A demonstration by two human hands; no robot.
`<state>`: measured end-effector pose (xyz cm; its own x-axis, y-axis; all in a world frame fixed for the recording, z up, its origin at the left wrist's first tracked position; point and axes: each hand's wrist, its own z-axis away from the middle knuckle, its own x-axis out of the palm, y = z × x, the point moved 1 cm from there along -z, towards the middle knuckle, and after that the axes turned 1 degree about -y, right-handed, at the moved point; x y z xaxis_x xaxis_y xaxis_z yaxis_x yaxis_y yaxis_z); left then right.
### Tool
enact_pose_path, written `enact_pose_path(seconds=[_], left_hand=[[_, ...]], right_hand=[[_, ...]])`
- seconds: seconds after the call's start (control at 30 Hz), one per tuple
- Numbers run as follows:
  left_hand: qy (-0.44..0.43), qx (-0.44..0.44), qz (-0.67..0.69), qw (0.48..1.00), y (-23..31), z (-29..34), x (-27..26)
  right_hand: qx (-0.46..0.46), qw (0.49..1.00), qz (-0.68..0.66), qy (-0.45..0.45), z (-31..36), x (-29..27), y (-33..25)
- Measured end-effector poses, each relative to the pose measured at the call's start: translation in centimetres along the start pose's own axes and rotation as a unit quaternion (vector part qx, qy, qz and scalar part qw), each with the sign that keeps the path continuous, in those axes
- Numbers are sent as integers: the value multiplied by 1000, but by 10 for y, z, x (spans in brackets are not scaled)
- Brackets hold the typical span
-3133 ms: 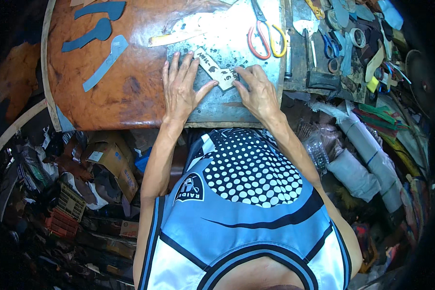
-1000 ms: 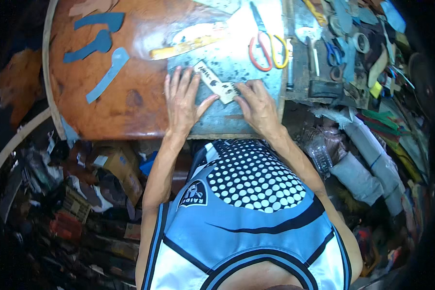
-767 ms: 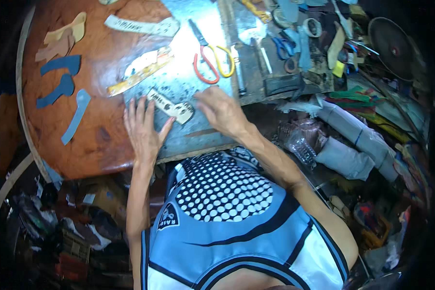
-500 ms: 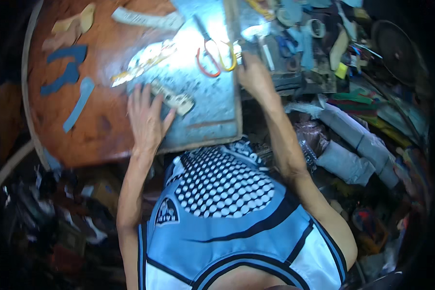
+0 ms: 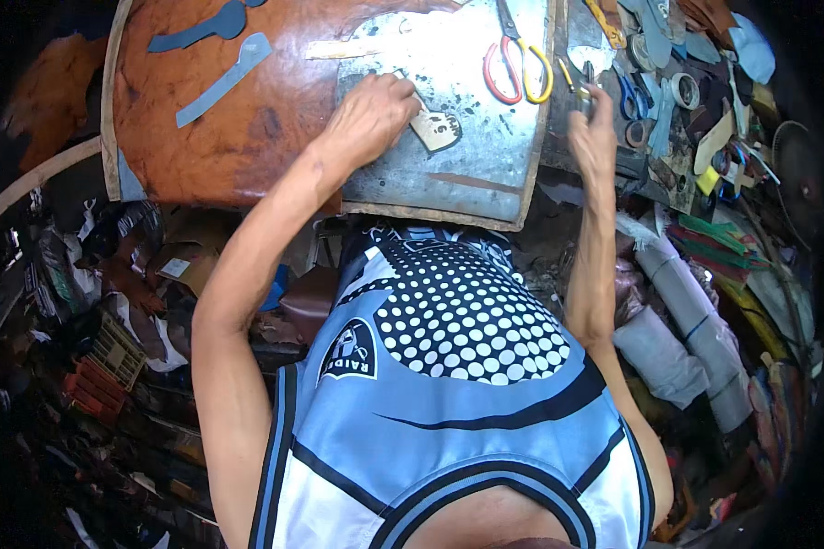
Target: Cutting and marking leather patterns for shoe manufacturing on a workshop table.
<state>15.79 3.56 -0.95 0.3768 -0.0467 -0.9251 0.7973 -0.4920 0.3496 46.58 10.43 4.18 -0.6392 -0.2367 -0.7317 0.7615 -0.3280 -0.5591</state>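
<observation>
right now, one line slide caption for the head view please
Left hand on a pale cutout, right hand over the cluttered side bench, right of the red-and-yellow-handled scissors.

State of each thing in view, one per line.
Left hand: fingers bent over the cream template, partly covering it
Right hand: fingers bent, raised palm-side unclear; grip unclear
Cream template: marked in dark ink
Metal sheet: spotted with dark marks
Red-and-yellow-handled scissors: lying down, handles apart
Grey-blue strip: flat, uncovered
</observation>
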Motion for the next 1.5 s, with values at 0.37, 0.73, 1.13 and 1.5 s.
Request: enact_pose_path(seconds=[0.37, 0.73, 1.13, 1.5], left_hand=[[-475, -224, 219, 822, -9, -114, -31], [-444, -161, 183, 862, -3, -106, -34], [-425, -121, 125, 888, -1, -104, -35], [-430, -96, 78, 895, 3, -105, -39]], right_hand=[[-358, 927, 73, -84, 99, 112, -67], [-325, 914, 236, -60, 69, 144, -83], [-337, 909, 237, -61, 65, 147, -95], [-330, 916, 222, -49, 67, 144, -92]])
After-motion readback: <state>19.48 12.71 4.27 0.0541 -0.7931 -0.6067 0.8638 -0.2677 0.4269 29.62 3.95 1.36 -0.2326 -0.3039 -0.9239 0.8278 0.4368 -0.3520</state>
